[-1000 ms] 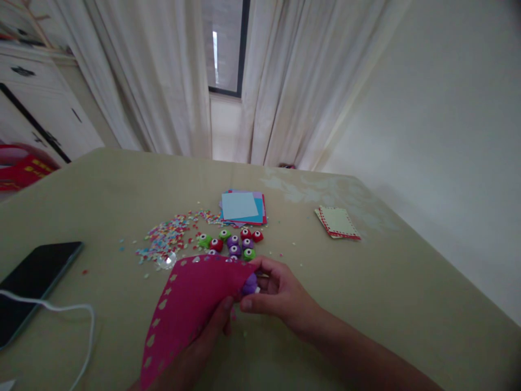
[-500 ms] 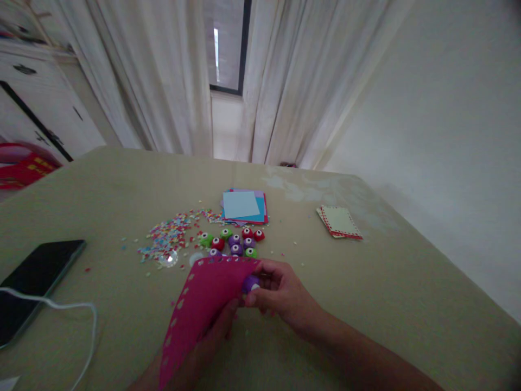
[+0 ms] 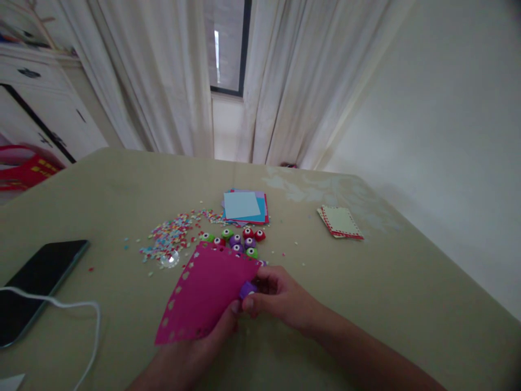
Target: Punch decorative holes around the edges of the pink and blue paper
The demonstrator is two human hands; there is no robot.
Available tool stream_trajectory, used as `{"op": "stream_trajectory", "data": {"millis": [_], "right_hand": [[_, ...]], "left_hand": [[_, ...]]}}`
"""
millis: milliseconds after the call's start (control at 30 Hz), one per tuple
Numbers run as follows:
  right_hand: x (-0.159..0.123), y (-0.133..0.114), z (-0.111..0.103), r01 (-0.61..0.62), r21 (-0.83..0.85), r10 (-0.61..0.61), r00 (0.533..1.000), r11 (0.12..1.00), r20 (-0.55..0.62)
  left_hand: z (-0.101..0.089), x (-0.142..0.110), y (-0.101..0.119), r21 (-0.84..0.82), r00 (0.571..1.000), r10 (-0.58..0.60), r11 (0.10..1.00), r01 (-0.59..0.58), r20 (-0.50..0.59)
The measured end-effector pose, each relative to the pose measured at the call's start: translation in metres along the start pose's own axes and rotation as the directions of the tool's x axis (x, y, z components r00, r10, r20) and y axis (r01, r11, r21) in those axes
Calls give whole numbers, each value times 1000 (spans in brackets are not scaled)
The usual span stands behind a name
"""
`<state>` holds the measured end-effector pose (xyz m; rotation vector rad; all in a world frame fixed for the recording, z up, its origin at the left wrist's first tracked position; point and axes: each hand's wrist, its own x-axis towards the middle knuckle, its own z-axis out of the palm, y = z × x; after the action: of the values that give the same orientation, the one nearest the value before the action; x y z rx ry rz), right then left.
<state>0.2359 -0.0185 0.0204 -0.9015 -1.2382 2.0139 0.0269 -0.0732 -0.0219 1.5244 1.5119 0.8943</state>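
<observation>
A magenta sheet of paper (image 3: 211, 288) with small shapes cut out along its edges is held above the table by my left hand (image 3: 215, 331), thumb on top. My right hand (image 3: 283, 298) is closed around a small purple paper punch (image 3: 246, 290) at the sheet's right edge. Whether the paper sits in the punch's slot is hidden by my fingers. Just beyond the sheet stand several eye-shaped punches (image 3: 237, 241) in red, green and purple, partly covered by the paper.
Colourful paper confetti (image 3: 173, 233) lies left of the punches, near a clear round disc (image 3: 170, 259). Behind is a stack of coloured paper (image 3: 242, 206); cream punched sheets (image 3: 342, 222) lie to the right. At left, a phone (image 3: 44, 277) has a white cable (image 3: 61, 305) across it.
The magenta sheet has turned and flattened, its near corner now free of the frame's bottom edge. The punch and my right hand have shifted slightly nearer to me.
</observation>
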Motion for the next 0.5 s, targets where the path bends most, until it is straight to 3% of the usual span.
{"op": "stream_trajectory", "data": {"millis": [167, 267, 400, 500], "right_hand": [[0, 1, -2, -29, -27, 28, 998, 999, -57], [0, 0, -2, 20, -41, -21, 999, 999, -38], [0, -2, -2, 41, -29, -44, 993, 999, -106], [0, 0, -2, 19, -27, -21, 996, 999, -82]], "left_hand": [[3, 2, 3, -10, 999, -24, 1000, 23, -28], [2, 3, 4, -24, 997, -47, 999, 45, -53], [1, 5, 3, -33, 997, -65, 997, 64, -48], [1, 4, 3, -45, 994, -80, 996, 76, -80]]}}
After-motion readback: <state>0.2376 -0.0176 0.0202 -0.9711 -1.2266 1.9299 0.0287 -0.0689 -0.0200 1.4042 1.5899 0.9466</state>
